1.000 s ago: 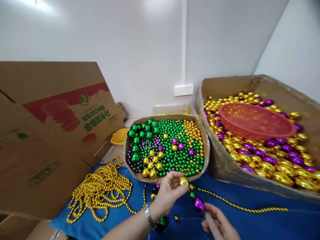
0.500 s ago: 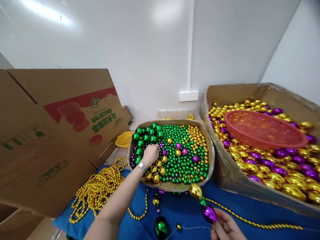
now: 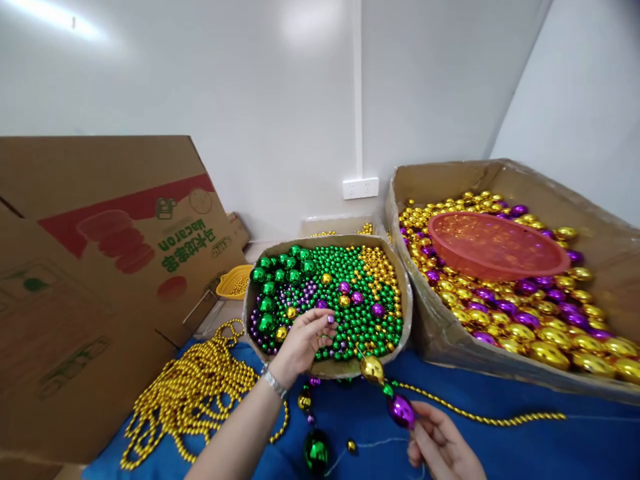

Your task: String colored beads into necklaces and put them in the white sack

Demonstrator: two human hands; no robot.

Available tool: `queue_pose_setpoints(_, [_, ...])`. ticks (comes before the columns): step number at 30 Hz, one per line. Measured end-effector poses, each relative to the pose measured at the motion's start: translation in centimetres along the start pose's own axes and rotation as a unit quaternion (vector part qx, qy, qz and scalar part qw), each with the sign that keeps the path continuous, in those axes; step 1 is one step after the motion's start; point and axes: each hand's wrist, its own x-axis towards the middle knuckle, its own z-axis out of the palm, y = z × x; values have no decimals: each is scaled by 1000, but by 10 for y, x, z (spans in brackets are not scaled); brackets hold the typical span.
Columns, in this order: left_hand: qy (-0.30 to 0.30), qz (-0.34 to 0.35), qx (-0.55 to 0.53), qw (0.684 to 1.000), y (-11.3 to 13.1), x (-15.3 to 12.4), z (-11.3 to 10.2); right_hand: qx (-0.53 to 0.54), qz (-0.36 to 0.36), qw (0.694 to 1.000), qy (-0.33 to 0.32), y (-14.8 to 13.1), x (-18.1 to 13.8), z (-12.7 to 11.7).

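Observation:
Between the thumb and fingertips of my left hand is a small purple bead. This hand is over the near part of a cardboard box of green, gold and purple beads. My right hand grips a large purple bead on a string. Threaded beyond it are small green beads and a large gold bead, close to the box's near rim. A beaded strand with a large green bead lies on the blue cloth, with a small gold bead beside it.
At right stands a big carton of gold and purple beads, a red basket resting on them. Gold bead strands are heaped at left near a printed carton. A yellow basket sits behind them.
My left hand has come up from among the purple beads with a small one and moved toward me and right. The right hand still holds its string. The view has shifted right.

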Motion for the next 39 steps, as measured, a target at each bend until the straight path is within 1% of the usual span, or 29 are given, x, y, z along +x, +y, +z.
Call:
queue_pose_setpoints(1, [-21, -21, -95, 995, -2, -9, 6, -13, 0, 1000, 4, -2, 0, 1])
queue_pose_setpoints(2, [-38, -43, -181, 982, -5, -16, 11, -28, 1, 1000, 7, -5, -1, 3])
queue_pose_setpoints(3, [-49, -62, -245, 966, -7, -21, 15, -41, 3, 999, 10, -8, -2, 5])
queue_pose_setpoints(4, [-54, -75, -279, 956, -9, -25, 19, -52, 5, 999, 13, -11, -3, 7])
queue_pose_setpoints(6, [-56, -90, -307, 946, -11, -29, 24, -63, 5, 998, 15, -15, -6, 9])
queue_pose_setpoints(10, [-70, -104, -334, 934, -13, -33, 28, -66, 4, 998, 14, -19, -10, 9])
queue_pose_setpoints(13, [-76, -97, -358, 925, -13, -36, 30, -65, 8, 998, 13, -19, -11, 9])
queue_pose_setpoints(19, [-80, -84, -366, 924, -13, -39, 31, -59, 19, 998, 20, -24, -12, 12])
queue_pose_setpoints(24, [-81, -96, -379, 917, -10, -40, 32, -51, 18, 998, 20, -26, -14, 13])
queue_pose_setpoints(30, [-72, -90, -362, 925, -6, -43, 37, -50, 11, 998, 21, -22, -13, 10])
queue_pose_setpoints(39, [-46, -60, -300, 951, -7, -45, 38, -69, 12, 997, 26, -21, -13, 8])
